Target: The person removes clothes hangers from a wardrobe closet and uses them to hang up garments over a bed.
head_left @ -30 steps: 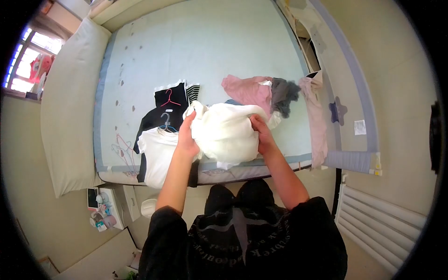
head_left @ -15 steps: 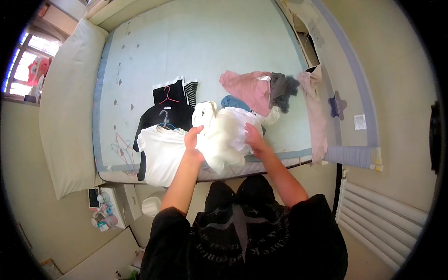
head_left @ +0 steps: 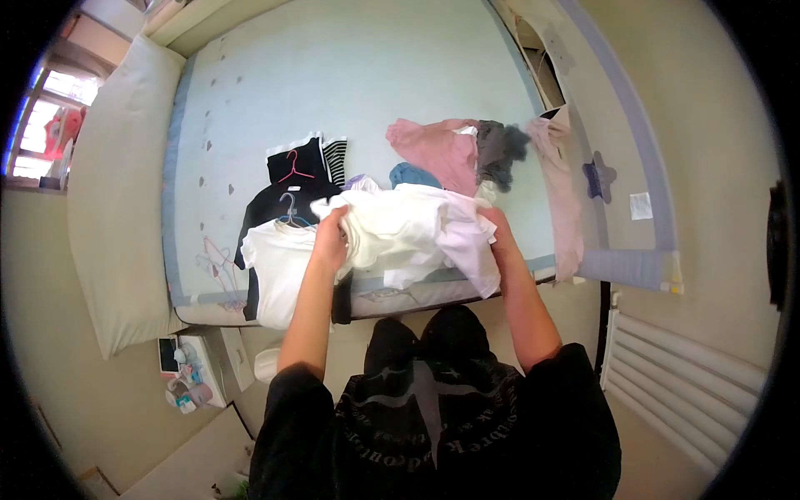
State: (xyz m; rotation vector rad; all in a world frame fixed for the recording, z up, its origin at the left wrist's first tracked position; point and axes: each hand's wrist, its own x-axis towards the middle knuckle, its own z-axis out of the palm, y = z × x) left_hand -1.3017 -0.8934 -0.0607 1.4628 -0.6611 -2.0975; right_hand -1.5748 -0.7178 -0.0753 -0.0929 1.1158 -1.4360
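A rumpled white garment [head_left: 400, 221] is stretched between my two hands above the near edge of the bed. My left hand [head_left: 332, 236] is closed on its left end, where the cloth looks creamier. At the other end my right hand [head_left: 498, 229] grips a lilac-tinted part; some fingers are hidden by fabric. Whether this is one piece or two, I cannot tell. Just left of my left hand lies a white T-shirt [head_left: 279, 262] with a blue hanger [head_left: 289, 208], over a black top [head_left: 265, 207]. A blue piece of clothing [head_left: 414, 175] shows behind the white cloth.
Black clothing with a pink hanger [head_left: 293, 169] lies farther back, beside a striped piece [head_left: 335, 158]. Pink [head_left: 433, 154] and dark grey clothes [head_left: 500, 154] are heaped right of centre. Loose hangers [head_left: 218, 265] lie at the bed's left. A radiator [head_left: 675, 392] stands at right.
My hands have moved apart, the right one outward to the right. The bunched white cloth is now spread wide between them, and a black edge and hangers show beneath.
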